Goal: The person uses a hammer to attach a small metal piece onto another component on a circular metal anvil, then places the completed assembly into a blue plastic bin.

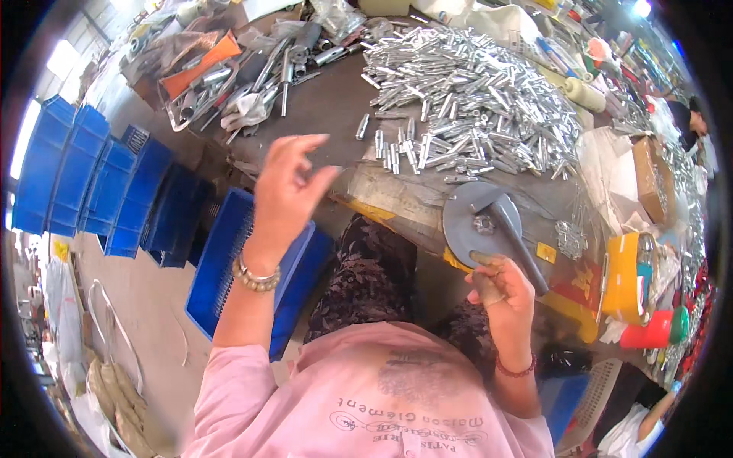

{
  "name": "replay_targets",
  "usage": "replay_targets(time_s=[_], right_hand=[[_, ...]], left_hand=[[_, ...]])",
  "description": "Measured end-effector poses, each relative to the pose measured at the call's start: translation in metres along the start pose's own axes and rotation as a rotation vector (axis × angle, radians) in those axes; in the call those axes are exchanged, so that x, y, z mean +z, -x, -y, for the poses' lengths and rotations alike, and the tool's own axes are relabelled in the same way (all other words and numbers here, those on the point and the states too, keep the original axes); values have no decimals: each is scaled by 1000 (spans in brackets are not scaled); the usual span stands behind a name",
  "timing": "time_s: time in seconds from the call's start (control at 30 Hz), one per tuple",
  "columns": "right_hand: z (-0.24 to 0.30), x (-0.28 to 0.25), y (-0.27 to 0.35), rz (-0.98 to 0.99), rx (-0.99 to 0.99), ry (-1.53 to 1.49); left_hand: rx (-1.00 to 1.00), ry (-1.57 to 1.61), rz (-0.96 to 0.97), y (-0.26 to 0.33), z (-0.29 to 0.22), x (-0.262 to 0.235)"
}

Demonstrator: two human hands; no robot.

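My left hand (294,189) is raised over the near left edge of the bench, thumb and index finger apart, with nothing seen between them. Below and to the right, my right hand (504,294) has its fingers curled in beside a grey round fixture (460,223) with a dark metal bar (513,233) across it. Its fingertips look dark; whatever they hold, if anything, is hidden. Beyond both hands spreads a big heap of shiny metal sleeve-like pieces (473,91). Several of them stand upright in a small group (397,153) at the heap's near left edge.
Tools and scraps (267,84) clutter the bench's far left, with an orange piece (200,67) among them. Blue bins (99,175) stack at the left, and a blue crate (221,263) sits beside my legs. A yellow container (624,276) and a red cylinder (649,332) stand right.
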State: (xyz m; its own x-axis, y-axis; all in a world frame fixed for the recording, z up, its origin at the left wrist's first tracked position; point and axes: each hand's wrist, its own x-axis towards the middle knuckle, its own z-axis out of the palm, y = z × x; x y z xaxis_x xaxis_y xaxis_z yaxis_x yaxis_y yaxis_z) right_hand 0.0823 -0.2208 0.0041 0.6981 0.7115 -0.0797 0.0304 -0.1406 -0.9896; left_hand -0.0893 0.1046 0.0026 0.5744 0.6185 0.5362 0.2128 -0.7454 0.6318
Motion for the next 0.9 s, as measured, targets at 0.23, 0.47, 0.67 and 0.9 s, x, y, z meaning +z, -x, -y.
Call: replay_targets(time_s=[0.23,0.47,0.67,0.9], right_hand=[[1,-27,19,32,10,9],[16,-54,24,19,-69,142],[31,-110,-9,-311,-167,363],[-3,-183,-114,-396,-524,1315]], left_hand=[[-20,-152,543,-72,-19,44],[-35,-188,604,-77,-16,41],[-46,37,303,-44,-14,59],[14,137,165,-28,-14,69]])
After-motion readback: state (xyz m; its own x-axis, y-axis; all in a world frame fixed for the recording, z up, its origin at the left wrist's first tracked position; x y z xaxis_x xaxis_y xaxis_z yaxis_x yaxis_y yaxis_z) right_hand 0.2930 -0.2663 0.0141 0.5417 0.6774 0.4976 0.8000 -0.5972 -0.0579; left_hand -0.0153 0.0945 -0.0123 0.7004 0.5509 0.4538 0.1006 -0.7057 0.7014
